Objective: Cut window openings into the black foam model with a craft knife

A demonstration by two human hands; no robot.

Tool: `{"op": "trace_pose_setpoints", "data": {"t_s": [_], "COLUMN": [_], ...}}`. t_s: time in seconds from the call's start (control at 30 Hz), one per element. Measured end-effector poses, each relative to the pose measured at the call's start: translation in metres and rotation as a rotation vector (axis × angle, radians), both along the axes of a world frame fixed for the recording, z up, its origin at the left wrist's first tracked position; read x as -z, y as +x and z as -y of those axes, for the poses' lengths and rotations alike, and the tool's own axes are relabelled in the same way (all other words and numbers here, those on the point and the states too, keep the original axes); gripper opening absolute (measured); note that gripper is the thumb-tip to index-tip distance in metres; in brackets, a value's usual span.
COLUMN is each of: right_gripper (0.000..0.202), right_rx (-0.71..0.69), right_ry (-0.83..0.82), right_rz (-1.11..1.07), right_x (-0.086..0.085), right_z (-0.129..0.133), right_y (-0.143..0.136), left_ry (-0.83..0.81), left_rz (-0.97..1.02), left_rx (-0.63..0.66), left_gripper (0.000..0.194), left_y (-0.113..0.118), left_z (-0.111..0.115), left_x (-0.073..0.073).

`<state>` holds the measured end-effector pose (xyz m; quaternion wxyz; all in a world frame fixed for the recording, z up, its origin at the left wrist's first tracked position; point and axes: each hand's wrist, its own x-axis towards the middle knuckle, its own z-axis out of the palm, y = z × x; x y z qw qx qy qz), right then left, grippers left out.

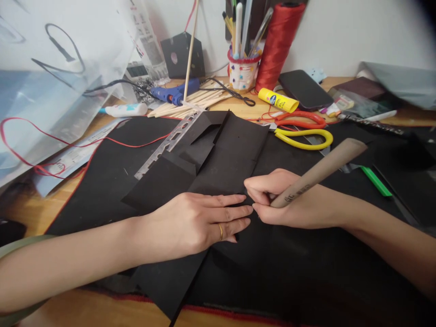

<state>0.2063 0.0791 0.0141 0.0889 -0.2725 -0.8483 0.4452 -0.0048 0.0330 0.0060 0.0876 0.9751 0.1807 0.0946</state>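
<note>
My left hand (207,220) lies flat with fingers stretched out, pressing on a folded sheet of black paper (235,150). My right hand (289,200) is closed around a thick grey-brown pen-shaped tool (316,175) with dark printing on its barrel. The tool slants up to the right, and its tip is hidden inside the fist. The right fingers rest at the paper's right edge, close to the left fingertips. Raised black paper flaps (207,129) stand left of the paper's middle. A clear plastic ruler with cut-outs (170,141) lies just behind them.
A black mat (306,272) with red edging covers much of the wooden table. Scissors with red and yellow handles (303,138), a yellow glue stick (278,100), a phone (305,89), a blue glue gun (174,92), wooden sticks (207,96), a red thread spool (279,47) and a pen cup (244,72) lie behind.
</note>
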Motion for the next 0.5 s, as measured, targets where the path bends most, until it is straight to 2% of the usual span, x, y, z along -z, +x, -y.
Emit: {"op": "trace_pose_setpoints", "data": {"t_s": [0.2, 0.5], "right_gripper": [0.025, 0.025], "right_rx": [-0.002, 0.016], "right_ry": [0.021, 0.054], "right_rz": [0.001, 0.008], "right_x": [0.0014, 0.0011], "right_z": [0.0002, 0.0023], "right_y": [0.0004, 0.0011], "left_ry": [0.028, 0.005], "left_rz": [0.012, -0.026], "left_rx": [0.047, 0.04], "left_gripper": [0.031, 0.031], "left_y": [-0.0016, 0.0004], "left_z": [-0.0034, -0.0034], "left_x": [0.0048, -0.0011]}}
